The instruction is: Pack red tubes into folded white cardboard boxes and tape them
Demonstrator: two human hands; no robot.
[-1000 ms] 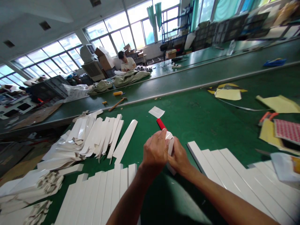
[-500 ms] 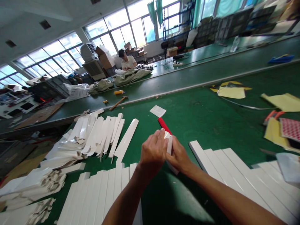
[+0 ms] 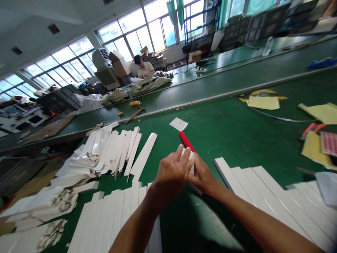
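Between my hands is a long, narrow white box point(image 3: 192, 167), its upper end tipped away from me. My left hand point(image 3: 172, 168) lies over that end with fingers bent and pressed against it. Around the box's right side wraps my right hand point(image 3: 202, 175), thumb toward me. Just beyond the hands a ribbed red stick point(image 3: 185, 140) lies on the green table, its near end hidden behind my fingers. The box's lower part is mostly covered by my hands.
Rows of white boxes lie at left point(image 3: 113, 214) and right point(image 3: 252, 186). Flat white cartons point(image 3: 116, 149) are heaped at far left. A paper slip point(image 3: 179, 124), a hammer point(image 3: 134, 115) and orange-handled scissors point(image 3: 313, 129) lie farther out. A person point(image 3: 144, 68) sits across the room.
My left fingers have shifted slightly to the right over the box's end, covering more of it. My right hand keeps its grip. The view has tilted a little.
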